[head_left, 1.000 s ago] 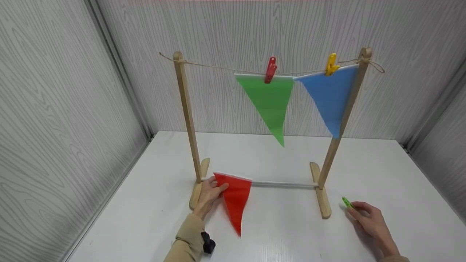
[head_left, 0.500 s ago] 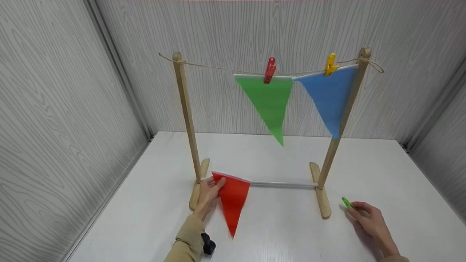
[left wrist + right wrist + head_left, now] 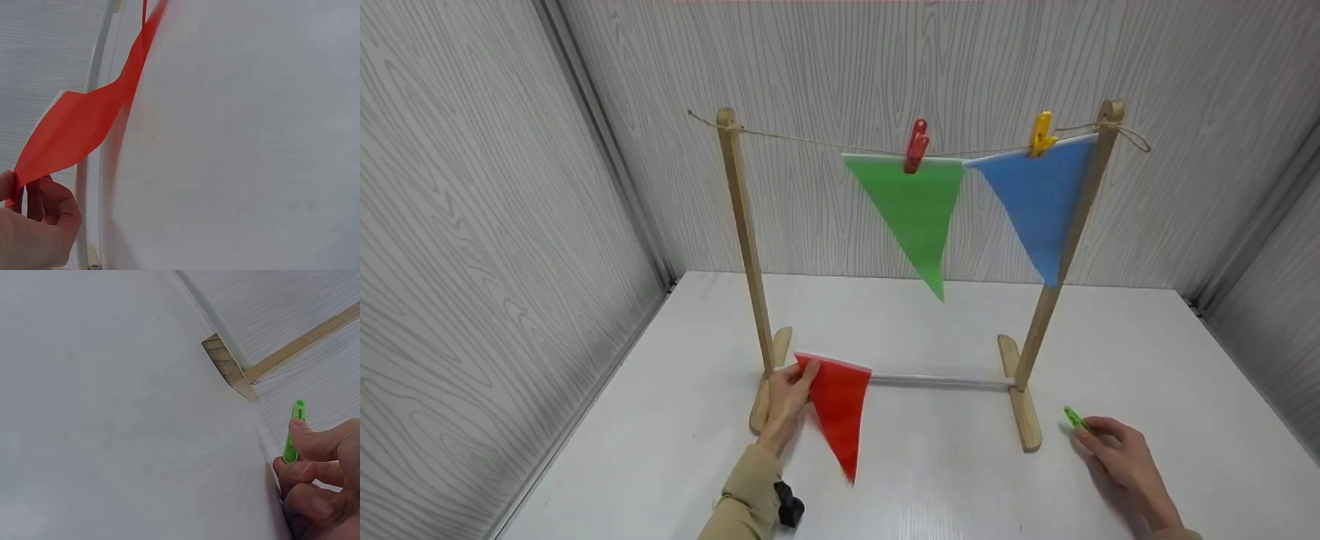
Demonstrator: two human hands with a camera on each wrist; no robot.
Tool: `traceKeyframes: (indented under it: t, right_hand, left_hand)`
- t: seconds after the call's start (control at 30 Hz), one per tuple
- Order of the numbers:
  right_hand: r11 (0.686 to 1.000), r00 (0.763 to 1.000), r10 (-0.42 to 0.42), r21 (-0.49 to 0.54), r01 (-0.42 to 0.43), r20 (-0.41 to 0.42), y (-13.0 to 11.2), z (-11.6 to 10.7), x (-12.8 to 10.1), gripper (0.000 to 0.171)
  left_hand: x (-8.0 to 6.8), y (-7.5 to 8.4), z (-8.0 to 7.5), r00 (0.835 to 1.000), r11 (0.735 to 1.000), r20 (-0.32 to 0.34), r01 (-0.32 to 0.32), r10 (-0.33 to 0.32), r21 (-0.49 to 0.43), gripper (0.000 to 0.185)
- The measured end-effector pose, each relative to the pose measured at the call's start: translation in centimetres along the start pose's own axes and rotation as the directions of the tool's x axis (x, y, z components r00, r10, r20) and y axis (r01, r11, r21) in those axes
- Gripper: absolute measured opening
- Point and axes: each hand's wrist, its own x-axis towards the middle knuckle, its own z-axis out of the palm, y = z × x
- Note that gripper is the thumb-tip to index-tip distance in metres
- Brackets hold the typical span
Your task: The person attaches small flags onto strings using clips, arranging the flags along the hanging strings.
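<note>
A red triangular pennant [image 3: 840, 409] with a pale top edge hangs from my left hand [image 3: 789, 397], which pinches its upper left corner between thumb and fingers. In the left wrist view the pennant [image 3: 73, 129] bends away from the fingertips in a curve. At the right, low over the table, my right hand [image 3: 1125, 454] pinches a small green clothespin [image 3: 1075, 418]. The right wrist view shows that clothespin [image 3: 296, 433] between thumb and forefinger. A green pennant [image 3: 919, 217] hangs from the string under a red clothespin [image 3: 916, 146]; a blue pennant [image 3: 1042, 206] hangs under a yellow clothespin [image 3: 1041, 135].
A twine string [image 3: 810, 140] runs between a left wooden post [image 3: 746, 240] and a right wooden post [image 3: 1039, 330]. A white crossbar [image 3: 945, 381] joins their feet, just behind the red pennant. Grey wood-grain panels [image 3: 825, 67] enclose the white table [image 3: 930, 480].
The red pennant has shifted slightly left and its tip has swung. My left thumb has slid up toward the top corner. The right hand stays where it was with the clothespin.
</note>
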Motion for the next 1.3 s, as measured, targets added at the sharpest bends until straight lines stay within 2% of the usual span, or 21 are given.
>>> traceKeyframes:
  t: [0.27,0.43,0.9,1.3]
  right_hand:
    - [1.000,1.000,0.015,0.027,-0.015,-0.002,-0.07,0.09,-0.22,0.062]
    - [1.000,1.000,-0.016,0.026,0.016,0.009,-0.15,0.13,-0.30,0.057]
    - [0.999,0.999,-0.033,0.016,0.032,0.011,-0.34,0.18,-0.44,0.056]
    - [1.000,0.999,-0.029,0.011,0.029,0.018,-0.38,0.09,-0.41,0.058]
  left_hand:
    - [0.07,-0.03,-0.04,0.999,0.999,-0.046,-0.021,0.020,-0.025,0.031]
    - [0.16,-0.12,0.00,0.997,0.998,-0.061,-0.049,0.046,-0.041,0.027]
    - [0.30,-0.01,0.09,0.995,0.999,-0.089,-0.035,0.033,-0.019,0.031]
    - [0.23,0.23,-0.06,0.992,0.994,-0.088,-0.093,0.088,-0.063,0.033]
